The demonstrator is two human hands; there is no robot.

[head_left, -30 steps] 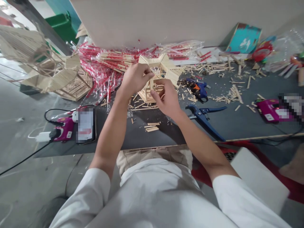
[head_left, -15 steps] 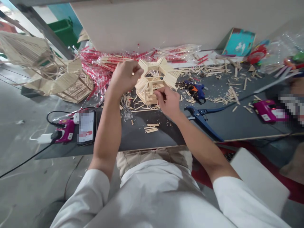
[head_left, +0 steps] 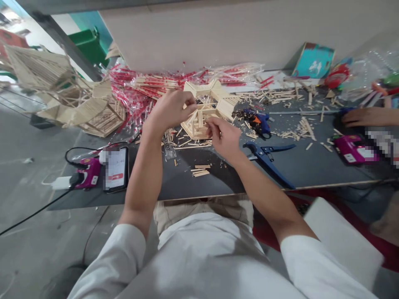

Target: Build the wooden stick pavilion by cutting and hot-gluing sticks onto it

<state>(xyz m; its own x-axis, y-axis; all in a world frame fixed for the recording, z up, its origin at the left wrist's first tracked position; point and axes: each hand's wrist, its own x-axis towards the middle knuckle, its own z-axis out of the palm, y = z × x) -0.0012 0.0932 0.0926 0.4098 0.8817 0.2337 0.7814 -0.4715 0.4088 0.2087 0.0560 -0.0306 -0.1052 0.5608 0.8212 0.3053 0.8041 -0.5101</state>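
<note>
Behind, pale panel (head_left: 224, 39); below, dark tabletop (head_left: 174, 182); left hand (head_left: 171, 110), right hand (head_left: 225, 137) half-curled, contents unclear.

Model of pale wooden sticks with flared, slatted panels (head_left: 225, 106), on a dark grey counter (head_left: 174, 182). The left hand (head_left: 170, 110) is at the model's left side, the right hand (head_left: 227, 139) at its front right, fingers curled; contact unclear. In front of the model: short, loose wooden sticks (head_left: 200, 171). To its right: a blue-and-orange glue gun (head_left: 263, 120) and, nearer the viewer, a blue-handled cutter (head_left: 267, 161). To its left: a larger wooden-stick structure (head_left: 93, 111). Far to its right: another person's hand (head_left: 363, 116).
</note>
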